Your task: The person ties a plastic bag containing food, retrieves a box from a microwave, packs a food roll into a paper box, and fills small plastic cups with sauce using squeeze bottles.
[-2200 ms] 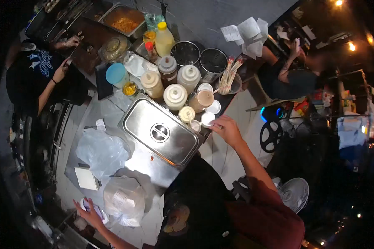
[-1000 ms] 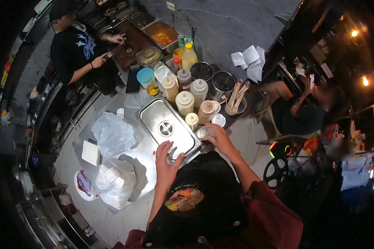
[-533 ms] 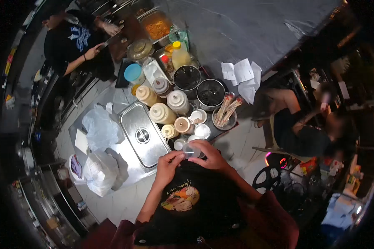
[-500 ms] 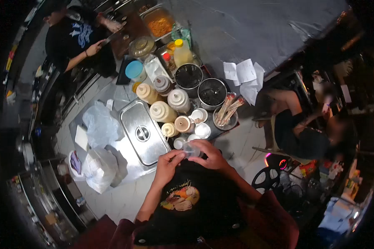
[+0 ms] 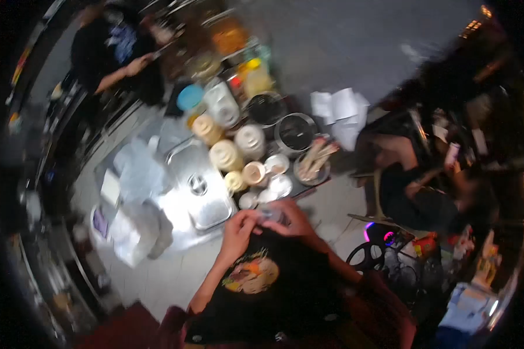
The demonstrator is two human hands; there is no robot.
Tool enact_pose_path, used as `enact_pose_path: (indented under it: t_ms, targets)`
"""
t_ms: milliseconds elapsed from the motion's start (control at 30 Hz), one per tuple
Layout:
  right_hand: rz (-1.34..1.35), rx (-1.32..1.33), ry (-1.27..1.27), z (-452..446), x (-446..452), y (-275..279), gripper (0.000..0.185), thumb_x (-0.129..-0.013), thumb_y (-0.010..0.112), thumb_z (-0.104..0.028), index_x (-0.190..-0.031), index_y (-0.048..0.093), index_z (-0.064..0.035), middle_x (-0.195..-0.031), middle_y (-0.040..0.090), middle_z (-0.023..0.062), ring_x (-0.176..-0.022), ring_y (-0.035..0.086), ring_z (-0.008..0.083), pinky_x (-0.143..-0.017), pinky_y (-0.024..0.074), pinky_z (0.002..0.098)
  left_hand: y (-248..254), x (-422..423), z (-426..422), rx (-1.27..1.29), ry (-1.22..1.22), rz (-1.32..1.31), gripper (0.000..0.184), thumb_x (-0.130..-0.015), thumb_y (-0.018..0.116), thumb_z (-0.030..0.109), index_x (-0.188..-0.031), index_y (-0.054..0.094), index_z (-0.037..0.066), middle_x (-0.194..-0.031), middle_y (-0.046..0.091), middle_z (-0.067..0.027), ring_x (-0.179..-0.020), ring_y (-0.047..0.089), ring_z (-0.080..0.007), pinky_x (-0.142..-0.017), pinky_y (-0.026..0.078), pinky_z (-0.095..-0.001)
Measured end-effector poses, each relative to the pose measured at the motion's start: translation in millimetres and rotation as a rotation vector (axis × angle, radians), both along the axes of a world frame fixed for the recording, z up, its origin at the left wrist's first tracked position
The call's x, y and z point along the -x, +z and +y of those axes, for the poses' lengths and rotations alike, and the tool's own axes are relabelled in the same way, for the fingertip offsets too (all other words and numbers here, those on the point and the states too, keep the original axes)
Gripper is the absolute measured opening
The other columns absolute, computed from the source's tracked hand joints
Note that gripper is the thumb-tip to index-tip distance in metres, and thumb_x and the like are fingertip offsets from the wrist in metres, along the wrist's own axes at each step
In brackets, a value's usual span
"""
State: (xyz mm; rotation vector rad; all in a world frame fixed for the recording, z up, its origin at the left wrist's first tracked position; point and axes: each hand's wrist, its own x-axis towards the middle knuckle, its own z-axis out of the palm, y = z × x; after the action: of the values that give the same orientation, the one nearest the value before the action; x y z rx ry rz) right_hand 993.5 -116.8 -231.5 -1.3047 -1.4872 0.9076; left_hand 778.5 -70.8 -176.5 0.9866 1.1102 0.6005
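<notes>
Both hands meet in front of my chest at the table's near edge, and the view is blurred. My right hand (image 5: 291, 218) is closed round a small clear cup (image 5: 269, 216). The fingers of my left hand (image 5: 241, 225) pinch at the cup's left side. Just beyond them stand small white tubs (image 5: 280, 185) and several squeeze bottles (image 5: 226, 155). Left of the bottles lies a steel pan with its lid (image 5: 201, 200).
A plastic bag (image 5: 137, 174) and a filled white bag (image 5: 131, 232) lie at the left. Metal containers (image 5: 295, 134) and a tub of wrapped sticks (image 5: 312, 168) stand at the back right. One person (image 5: 119, 52) works upper left; another (image 5: 419, 186) sits at the right.
My left hand has come from the far left, past the pan lid, to my right hand. My right hand has drawn a small cup from the tubs towards my chest. The view has shifted.
</notes>
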Motion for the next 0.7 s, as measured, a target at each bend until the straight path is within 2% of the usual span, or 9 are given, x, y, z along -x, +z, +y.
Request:
enact_pose_path:
  t_ms: [33, 67, 100, 167, 267, 367, 467, 500, 700]
  targets:
    - [-0.054, -0.041, 0.014, 3, 2, 2, 0.052, -0.088, 0.087, -0.022, -0.132, 0.065, -0.0033, -0.123, 0.066, 0.0147, -0.115, 0.065, 0.0312, -0.101, 0.0514, 0.0406, -6, 0, 3, 0.003, -0.022, -0.023, 0.023, -0.11, 0.059, 0.018, -0.113, 0.071, -0.002, -0.1, 0.074, -0.0056, -0.088, 0.068, -0.0127, -0.079, 0.056, -0.0283]
    - [-0.046, 0.04, 0.025, 3, 8, 14, 0.051, -0.091, 0.083, -0.026, -0.132, 0.063, -0.0023, -0.128, 0.064, 0.0166, -0.12, 0.062, 0.0336, -0.108, 0.0463, 0.0427, 11, 0, 11, -0.075, -0.111, 0.129, 0.023, -0.109, 0.058, 0.017, -0.11, 0.071, -0.002, -0.097, 0.073, -0.0065, -0.089, 0.069, -0.0141, -0.08, 0.058, -0.0291]
    - [-0.017, 0.034, 0.035, 3, 14, 23, 0.057, -0.091, 0.085, -0.026, -0.135, 0.06, -0.001, -0.133, 0.06, 0.0193, -0.128, 0.057, 0.0348, -0.112, 0.0433, 0.0448, -21, 14, 10, -0.168, -0.117, 0.054, 0.021, -0.108, 0.06, 0.016, -0.106, 0.071, -0.002, -0.094, 0.073, -0.0061, -0.084, 0.07, -0.0145, -0.078, 0.059, -0.0301]
    - [0.0, 0.058, 0.062, 1, 24, 42, 0.064, -0.096, 0.08, -0.029, -0.143, 0.05, 0.0017, -0.141, 0.05, 0.0202, -0.136, 0.051, 0.0354, -0.114, 0.0424, 0.0425, -21, 11, 14, -0.075, -0.073, -0.057, 0.014, -0.107, 0.06, 0.008, -0.103, 0.07, -0.001, -0.093, 0.071, -0.0052, -0.08, 0.067, -0.0115, -0.071, 0.058, -0.0273]
    - [0.013, 0.172, 0.049, -11, 29, 72, 0.053, -0.102, 0.072, -0.027, -0.144, 0.05, -0.0024, -0.131, 0.05, 0.0173, -0.129, 0.054, 0.0328, -0.108, 0.0448, 0.0415, -22, 19, 16, -0.007, -0.05, -0.066, 0.011, -0.105, 0.06, 0.003, -0.103, 0.07, 0.0, -0.094, 0.071, -0.0044, -0.08, 0.066, -0.0094, -0.066, 0.058, -0.0252]
    - [-0.055, 0.135, -0.054, -23, 42, 64, 0.049, -0.103, 0.071, -0.028, -0.142, 0.052, -0.0054, -0.128, 0.05, 0.0166, -0.125, 0.056, 0.032, -0.105, 0.0465, 0.0418, -17, 17, 10, -0.037, -0.146, -0.118, 0.012, -0.101, 0.061, -0.003, -0.11, 0.068, -0.001, -0.093, 0.069, -0.0028, -0.078, 0.065, -0.0085, -0.067, 0.062, -0.0273]
    - [-0.101, 0.044, -0.123, -39, 42, 77, 0.048, -0.101, 0.071, -0.03, -0.138, 0.054, -0.0033, -0.119, 0.051, 0.0169, -0.117, 0.057, 0.0345, -0.102, 0.047, 0.0422, -24, 18, 4, -0.038, -0.216, -0.173, 0.015, -0.099, 0.061, -0.005, -0.114, 0.066, -0.002, -0.094, 0.071, -0.005, -0.077, 0.067, -0.0102, -0.065, 0.061, -0.0273]
    - [-0.087, 0.124, -0.132, -44, 42, 87, 0.045, -0.102, 0.071, -0.03, -0.135, 0.056, -0.0035, -0.119, 0.052, 0.0176, -0.116, 0.058, 0.0345, -0.101, 0.0483, 0.0434, -25, 16, 3, -0.035, -0.231, -0.182, 0.016, -0.099, 0.061, -0.005, -0.115, 0.065, -0.003, -0.094, 0.071, -0.0059, -0.077, 0.068, -0.011, -0.064, 0.061, -0.0271]
    - [-0.199, 0.089, -0.205, -61, 37, 98, 0.049, -0.102, 0.071, -0.037, -0.139, 0.056, -0.009, -0.119, 0.054, 0.0154, -0.116, 0.06, 0.0351, -0.098, 0.0495, 0.0435, 3, 2, -3, -0.142, -0.297, -0.144, 0.018, -0.097, 0.063, -0.009, -0.113, 0.065, -0.002, -0.094, 0.072, -0.006, -0.08, 0.069, -0.0124, -0.065, 0.06, -0.0284]
